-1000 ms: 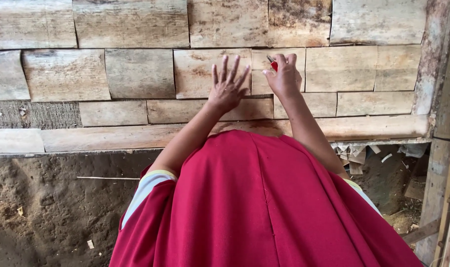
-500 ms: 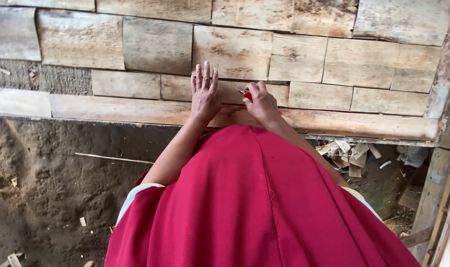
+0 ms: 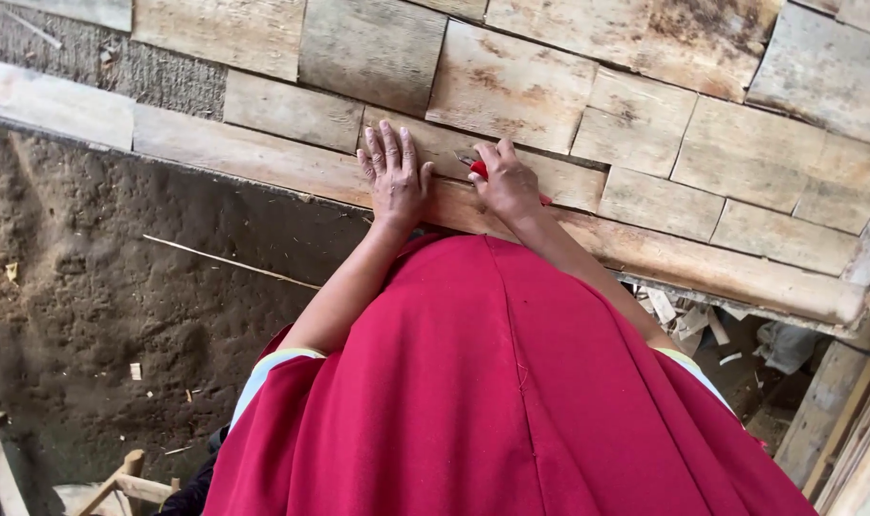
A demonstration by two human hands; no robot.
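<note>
My left hand point(image 3: 394, 175) lies flat, fingers spread, on a pale wooden plank point(image 3: 263, 158) that runs along the lower edge of a wall of plank pieces. Just to its right, my right hand point(image 3: 508, 182) is closed around a small red-handled tool point(image 3: 477, 169), whose tip rests against the wood. Both arms reach out over my red garment point(image 3: 511, 392), which fills the lower middle of the view.
The plank wall point(image 3: 569, 86) is made of several short pale boards in rows. Bare dark earth point(image 3: 100, 277) lies to the left with a thin stick point(image 3: 227, 261) on it. Wood scraps point(image 3: 688, 320) sit at the right, wooden pieces point(image 3: 119, 483) at bottom left.
Both hands have slid down from the upper boards to the long bottom plank and stayed close together. The view has tilted, and the red tool remains in my right hand.
</note>
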